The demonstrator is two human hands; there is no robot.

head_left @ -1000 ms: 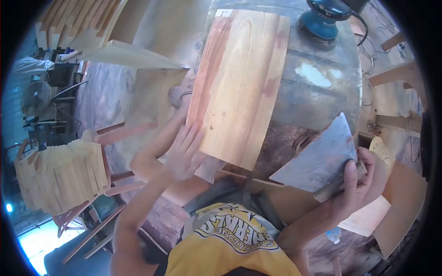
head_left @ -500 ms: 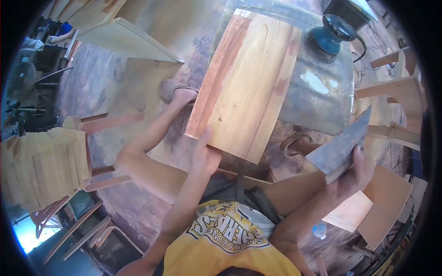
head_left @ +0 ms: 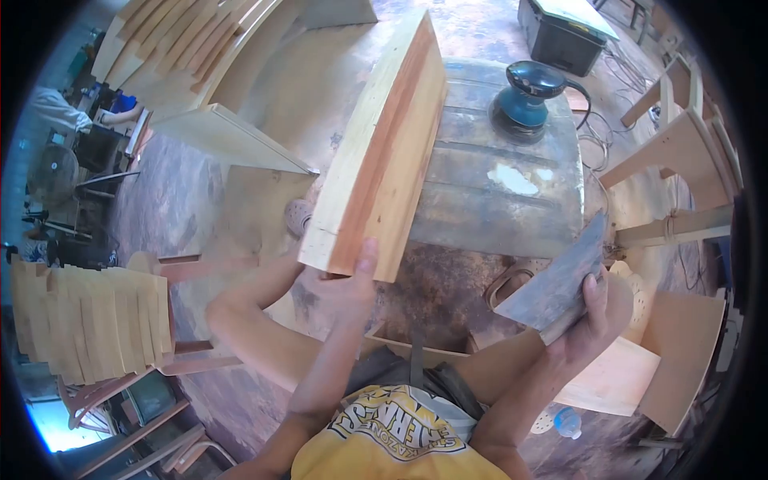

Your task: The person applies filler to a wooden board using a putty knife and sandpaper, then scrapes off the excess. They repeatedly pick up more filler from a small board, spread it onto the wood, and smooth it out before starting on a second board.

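My left hand (head_left: 344, 284) grips the near end of a wooden board (head_left: 388, 152), thumb on the upper face and fingers beneath. The board has pale yellow wood with a reddish-brown stripe, and it is tilted so a pale long edge shows at its left. My right hand (head_left: 588, 320) is closed around a flat grey rectangular panel (head_left: 556, 280) with a worn, smudged face, held above my right thigh, apart from the board. Beyond the hands, a blue-teal power sander (head_left: 524, 100) stands on a low, stained grey work surface (head_left: 488, 216).
Stacked wooden pieces (head_left: 92, 324) lie at the left, and more boards (head_left: 176, 40) at the upper left. A black box (head_left: 560, 40) is at the back. Wooden frames (head_left: 672, 152), a brown panel (head_left: 688, 360) and a plastic bottle (head_left: 568, 422) are at the right. Another person's arm (head_left: 120, 114) shows far left.
My left hand has tipped the board, turning its broad face away and bringing its long left edge into view. The grey panel in my right hand appears slightly lower and farther left.
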